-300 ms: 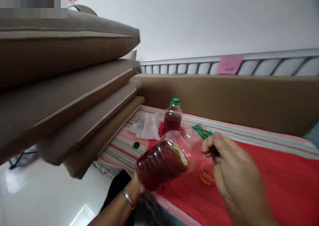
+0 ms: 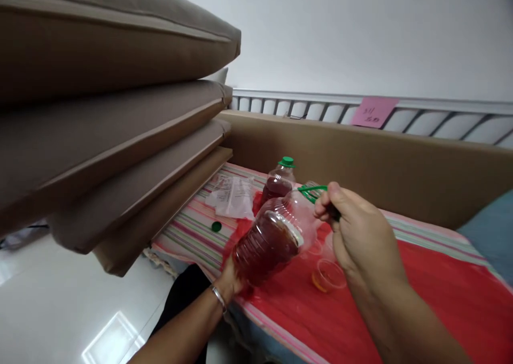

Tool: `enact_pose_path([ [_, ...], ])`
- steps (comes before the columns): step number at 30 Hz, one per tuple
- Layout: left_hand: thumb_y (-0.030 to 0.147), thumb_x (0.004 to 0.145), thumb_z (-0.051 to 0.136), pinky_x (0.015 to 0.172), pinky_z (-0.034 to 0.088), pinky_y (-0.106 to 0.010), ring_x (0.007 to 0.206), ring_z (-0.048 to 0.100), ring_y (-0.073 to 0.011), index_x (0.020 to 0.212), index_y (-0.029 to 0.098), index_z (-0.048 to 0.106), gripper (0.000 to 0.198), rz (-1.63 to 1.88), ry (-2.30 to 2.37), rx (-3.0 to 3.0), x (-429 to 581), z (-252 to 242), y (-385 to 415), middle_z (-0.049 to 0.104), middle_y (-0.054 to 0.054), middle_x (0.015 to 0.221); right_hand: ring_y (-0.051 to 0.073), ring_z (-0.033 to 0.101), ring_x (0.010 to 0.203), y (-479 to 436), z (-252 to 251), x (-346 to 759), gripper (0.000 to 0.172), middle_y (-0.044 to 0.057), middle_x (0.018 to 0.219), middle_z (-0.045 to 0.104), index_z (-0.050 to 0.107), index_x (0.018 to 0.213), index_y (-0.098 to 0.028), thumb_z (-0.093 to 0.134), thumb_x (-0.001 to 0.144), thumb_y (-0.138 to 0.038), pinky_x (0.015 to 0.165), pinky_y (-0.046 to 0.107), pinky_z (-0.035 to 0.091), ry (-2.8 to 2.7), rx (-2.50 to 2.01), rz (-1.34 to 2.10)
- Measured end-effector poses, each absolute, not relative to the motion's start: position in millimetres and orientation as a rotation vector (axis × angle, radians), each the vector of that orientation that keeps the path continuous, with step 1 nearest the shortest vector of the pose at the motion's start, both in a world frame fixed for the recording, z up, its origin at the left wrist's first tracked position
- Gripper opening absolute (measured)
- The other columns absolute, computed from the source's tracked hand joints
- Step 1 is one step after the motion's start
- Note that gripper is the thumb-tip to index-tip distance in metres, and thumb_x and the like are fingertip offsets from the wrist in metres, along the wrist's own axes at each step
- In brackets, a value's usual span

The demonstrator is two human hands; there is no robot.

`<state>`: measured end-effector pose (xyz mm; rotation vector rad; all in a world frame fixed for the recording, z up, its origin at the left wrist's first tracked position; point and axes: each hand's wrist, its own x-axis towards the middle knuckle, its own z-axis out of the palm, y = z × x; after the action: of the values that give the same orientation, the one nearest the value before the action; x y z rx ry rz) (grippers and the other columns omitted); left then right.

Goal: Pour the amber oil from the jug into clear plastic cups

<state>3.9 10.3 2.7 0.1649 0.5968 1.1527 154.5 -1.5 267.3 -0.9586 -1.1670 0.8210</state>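
Observation:
A large clear plastic bottle point(image 2: 264, 249) of dark red liquid with a pale layer on top is tilted, its neck toward the right. Beneath its lower end, my left hand point(image 2: 231, 277) is wrapped round the base. My right hand point(image 2: 355, 230) is closed in a pinch on the green handle point(image 2: 311, 192) at the bottle's neck end. The mouth is hidden by my fingers. Just below lies a small clear plastic cup point(image 2: 329, 276) with a little orange liquid, on a red sheet point(image 2: 425, 300). A loose green cap point(image 2: 216, 226) rests on the striped cloth.
Behind stands another bottle point(image 2: 279, 185) of red liquid with its green cap on. Beside it is a clear plastic bag point(image 2: 235, 197). Stacked brown cushions point(image 2: 132, 118) rise at the left, and a brown backboard point(image 2: 401, 171) runs along the rear below a pink note point(image 2: 374, 112).
The view has shifted slightly. The bottle and my left hand appear a little further right, and my right hand sits a bit higher and further left, with the green handle stretched straighter.

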Motion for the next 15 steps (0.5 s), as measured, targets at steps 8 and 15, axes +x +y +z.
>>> enact_pose_path([
  [8, 0.051, 0.086, 0.056, 0.072, 0.054, -0.038, 0.076, 0.067, -0.0198, 0.093, 0.015, 0.065, 0.037, 1.158, 1.012, 0.493, -11.4, 11.3, 11.2, 0.070, -0.004, 0.083, 0.010, 0.045, 0.050, 10.4, 246.9, 142.8, 0.040, -0.002, 0.053, 0.053, 0.054, 0.057, -0.019, 0.060, 0.079, -0.051, 0.052, 0.024, 0.038, -1.257, -1.026, 0.802],
  [15, 0.036, 0.063, 0.079, 0.114, 0.027, -0.044, 0.129, 0.047, -0.0278, 0.117, 0.021, 0.061, 0.059, 1.434, 1.217, 1.110, -28.3, 75.2, 0.1, 0.059, -0.010, 0.131, 0.012, 0.050, 0.055, 11.2, 214.0, 139.9, 0.038, -0.002, 0.055, 0.055, 0.054, 0.062, -0.019, 0.053, 0.085, -0.049, 0.055, 0.023, 0.039, -1.344, -1.136, 0.837],
])
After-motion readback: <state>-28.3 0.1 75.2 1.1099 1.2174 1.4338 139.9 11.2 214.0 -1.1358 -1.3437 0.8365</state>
